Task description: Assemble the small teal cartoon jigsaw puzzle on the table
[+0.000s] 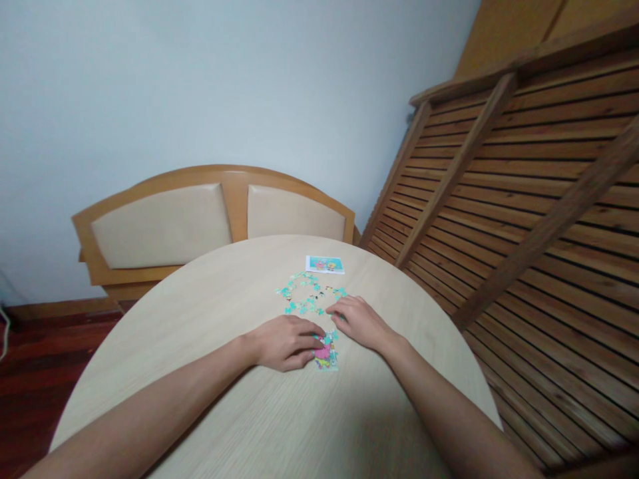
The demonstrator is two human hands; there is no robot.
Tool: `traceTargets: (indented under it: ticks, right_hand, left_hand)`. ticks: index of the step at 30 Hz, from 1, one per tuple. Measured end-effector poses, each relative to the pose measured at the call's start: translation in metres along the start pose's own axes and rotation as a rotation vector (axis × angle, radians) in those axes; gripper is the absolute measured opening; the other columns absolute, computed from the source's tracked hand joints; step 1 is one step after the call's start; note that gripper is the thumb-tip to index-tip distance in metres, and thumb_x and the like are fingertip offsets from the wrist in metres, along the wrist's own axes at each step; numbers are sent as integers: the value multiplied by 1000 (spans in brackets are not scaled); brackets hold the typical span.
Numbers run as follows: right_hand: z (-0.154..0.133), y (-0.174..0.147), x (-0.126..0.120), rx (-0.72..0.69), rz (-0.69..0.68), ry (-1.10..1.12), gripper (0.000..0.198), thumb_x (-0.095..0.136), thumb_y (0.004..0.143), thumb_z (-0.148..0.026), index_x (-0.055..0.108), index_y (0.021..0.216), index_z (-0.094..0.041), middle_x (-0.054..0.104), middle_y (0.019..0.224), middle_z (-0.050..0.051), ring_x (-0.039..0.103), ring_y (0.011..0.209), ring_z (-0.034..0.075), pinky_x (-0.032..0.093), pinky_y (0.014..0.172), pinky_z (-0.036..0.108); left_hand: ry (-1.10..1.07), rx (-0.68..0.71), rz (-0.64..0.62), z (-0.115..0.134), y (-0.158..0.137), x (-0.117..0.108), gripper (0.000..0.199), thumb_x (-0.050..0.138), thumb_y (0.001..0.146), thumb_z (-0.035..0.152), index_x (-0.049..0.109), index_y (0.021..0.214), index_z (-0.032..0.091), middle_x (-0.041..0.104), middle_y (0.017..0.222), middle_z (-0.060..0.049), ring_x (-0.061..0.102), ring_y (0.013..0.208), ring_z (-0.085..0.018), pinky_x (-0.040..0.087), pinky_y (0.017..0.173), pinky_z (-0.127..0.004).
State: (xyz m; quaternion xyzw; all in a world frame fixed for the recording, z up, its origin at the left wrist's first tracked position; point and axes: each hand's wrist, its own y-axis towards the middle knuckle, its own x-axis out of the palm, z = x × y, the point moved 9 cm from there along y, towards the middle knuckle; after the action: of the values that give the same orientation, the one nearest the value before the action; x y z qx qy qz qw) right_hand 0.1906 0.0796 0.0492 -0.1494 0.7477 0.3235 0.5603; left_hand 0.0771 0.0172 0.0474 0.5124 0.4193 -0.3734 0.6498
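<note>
We rest our loosely spread left hand (287, 342) on a joined puzzle section (327, 356); farther off, loose pieces (310, 305) remain unplaced. We cannot tell whether our right hand (360, 321) pinches one.

A padded headboard (233, 206) fronts a pale wall (224, 80), slatted wooden frame (519, 199) right, reddish floor (47, 379) left

A headboard (234, 206) with two cream panels (164, 229) stands before the pale wall (200, 80), behind the round surface (219, 283). Right of it rises a slatted wooden frame (529, 226); far left, a white cable (6, 332) hangs near the dark red floor (54, 359).
</note>
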Motion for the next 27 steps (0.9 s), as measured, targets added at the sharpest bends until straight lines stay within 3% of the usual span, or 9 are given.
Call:
traceTargets:
  ticks: [3, 7, 12, 19, 22, 27]
  right_hand:
    - [13, -4, -9, 73, 51, 40, 26, 55, 85, -10, 67, 106, -20, 71, 103, 5, 62, 98, 21, 40, 87, 33]
    - [33, -14, -13, 107, 17, 76, 36, 59, 75, -8, 66, 108, -19, 69, 108, 7, 61, 104, 23, 42, 93, 36]
    - [48, -23, -8, 103, -30, 127, 39, 60, 80, -15, 67, 118, -20, 68, 116, 8, 60, 110, 24, 43, 98, 37]
    - [53, -20, -5, 123, -7, 115, 27, 60, 89, -26, 71, 113, -20, 70, 112, 10, 62, 108, 25, 44, 98, 39]
    - [55, -21, -6, 140, 6, 95, 27, 58, 91, -25, 71, 114, -19, 69, 113, 10, 61, 109, 25, 44, 98, 39]
    - [54, -21, -4, 139, 7, 75, 30, 56, 93, -24, 67, 119, -19, 68, 116, 10, 60, 110, 25, 44, 99, 39]
  left_hand:
    - [1, -9, 8, -2, -1, -1, 31, 48, 97, 30, 62, 123, 21, 66, 123, -12, 65, 110, -24, 51, 97, -35]
    - [-13, -7, 1, -2, -1, 0, 32, 48, 96, 29, 62, 124, 21, 67, 121, -11, 64, 110, -24, 50, 97, -35]
    - [-32, 0, -16, 0, 1, -1, 32, 46, 98, 29, 62, 124, 20, 67, 123, -11, 63, 112, -24, 49, 99, -36]
    - [-29, -9, -33, 3, 2, -1, 33, 44, 98, 28, 62, 125, 21, 67, 124, -9, 62, 113, -23, 47, 100, -35]
    - [39, -141, 9, -13, -1, -4, 29, 46, 97, 30, 65, 117, 21, 68, 120, -8, 64, 108, -23, 48, 97, -36]
    - [212, -682, 264, -80, -36, -28, 28, 46, 94, 25, 66, 111, 17, 70, 113, -10, 64, 105, -26, 50, 95, -41]
